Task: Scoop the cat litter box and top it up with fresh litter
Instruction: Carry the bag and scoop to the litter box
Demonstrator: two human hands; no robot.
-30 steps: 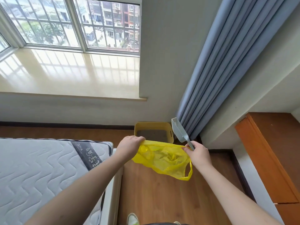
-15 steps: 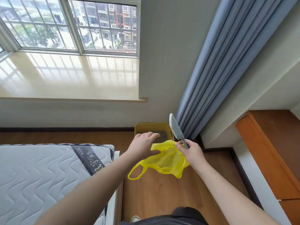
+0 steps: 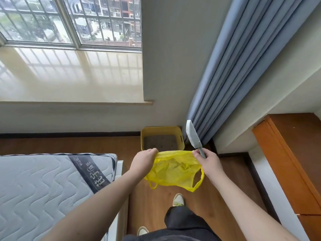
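A yellow litter box (image 3: 180, 136) with grey litter inside stands on the wooden floor in the corner below the curtain. In front of it, in the air, a yellow plastic bag (image 3: 173, 169) is stretched open between my hands. My left hand (image 3: 143, 162) grips the bag's left rim. My right hand (image 3: 209, 162) holds the bag's right rim together with the handle of a grey litter scoop (image 3: 192, 136), whose blade points up beside the box.
A mattress (image 3: 43, 188) on a white frame fills the lower left. A blue curtain (image 3: 243, 66) hangs right of the box. An orange-brown wooden cabinet (image 3: 286, 162) stands at the right. A wide window sill (image 3: 69, 77) lies above. My shoes (image 3: 178, 200) are on the floor.
The bag hung bunched from my right hand half a second ago; my left hand has taken its rim and pulled it open. The view has moved closer to the litter box.
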